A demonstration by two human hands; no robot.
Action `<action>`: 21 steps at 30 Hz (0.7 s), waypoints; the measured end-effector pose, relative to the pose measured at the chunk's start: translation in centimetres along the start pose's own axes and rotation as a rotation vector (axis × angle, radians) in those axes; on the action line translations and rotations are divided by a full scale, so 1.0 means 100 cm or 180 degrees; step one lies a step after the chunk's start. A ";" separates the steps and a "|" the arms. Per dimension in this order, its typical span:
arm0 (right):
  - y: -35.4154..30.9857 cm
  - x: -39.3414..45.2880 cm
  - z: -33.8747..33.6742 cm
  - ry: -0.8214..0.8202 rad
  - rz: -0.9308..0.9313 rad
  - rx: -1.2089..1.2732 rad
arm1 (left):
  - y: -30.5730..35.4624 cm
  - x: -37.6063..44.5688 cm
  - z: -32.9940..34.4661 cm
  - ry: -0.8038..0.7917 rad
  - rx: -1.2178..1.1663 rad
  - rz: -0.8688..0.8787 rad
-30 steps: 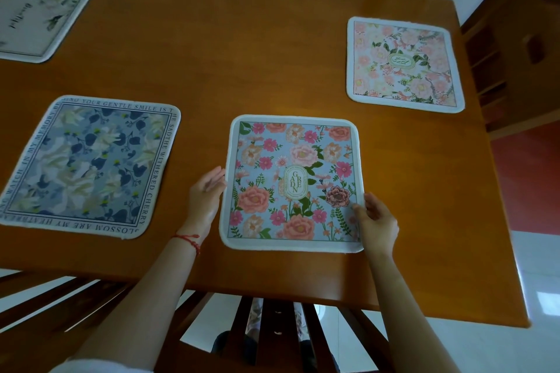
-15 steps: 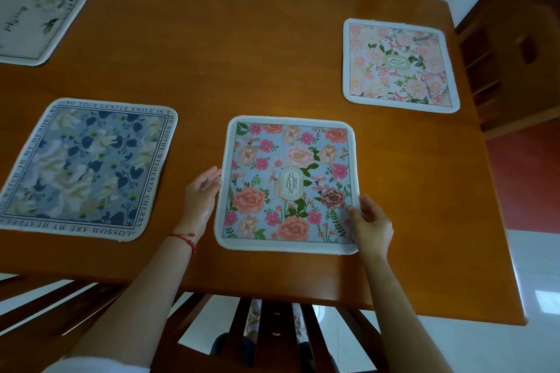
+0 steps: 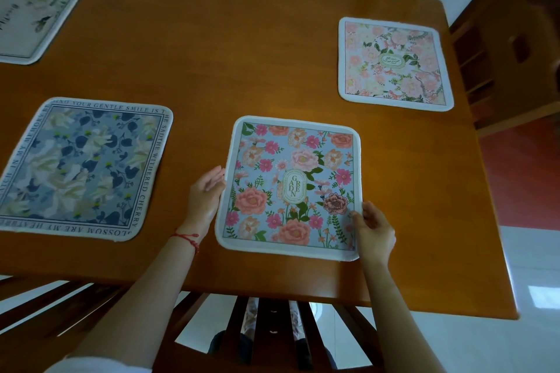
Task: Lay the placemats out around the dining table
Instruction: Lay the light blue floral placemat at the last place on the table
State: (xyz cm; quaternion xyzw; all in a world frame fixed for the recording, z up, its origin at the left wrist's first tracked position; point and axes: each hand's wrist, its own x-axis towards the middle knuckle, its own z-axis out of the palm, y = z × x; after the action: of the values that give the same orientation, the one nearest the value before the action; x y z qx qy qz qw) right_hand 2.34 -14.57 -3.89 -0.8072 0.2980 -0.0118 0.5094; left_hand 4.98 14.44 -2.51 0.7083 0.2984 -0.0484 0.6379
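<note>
A floral placemat marked "GARDEN" (image 3: 291, 188) lies flat on the wooden dining table (image 3: 227, 63), near its front edge. My left hand (image 3: 206, 194) rests against the mat's left edge with fairly straight fingers. My right hand (image 3: 374, 230) pinches the lower right edge, thumb on top of the mat. A blue-and-white floral placemat (image 3: 81, 166) lies to the left. At the far right lies a pale pink floral placemat (image 3: 394, 63). A white placemat (image 3: 33, 18) at the far left is cut off by the frame.
The slatted back of a dark wooden chair (image 3: 272, 327) stands under the table's front edge below my arms. A wooden cabinet (image 3: 500, 54) stands beyond the table's right edge, above red flooring and white tiles (image 3: 530, 266).
Both hands stay at the garden mat's side edges; my right hand has slipped slightly nearer the front corner. The view has drifted a little.
</note>
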 end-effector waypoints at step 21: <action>0.001 -0.010 0.008 -0.0178 0.0012 -0.0066 | -0.001 -0.004 -0.014 0.0103 -0.0035 -0.0058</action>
State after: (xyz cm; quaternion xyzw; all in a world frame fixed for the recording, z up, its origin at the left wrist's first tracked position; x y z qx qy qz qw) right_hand 1.75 -13.51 -4.08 -0.8119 0.2852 0.0147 0.5091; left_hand 4.17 15.56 -2.20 0.7027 0.3154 -0.0412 0.6364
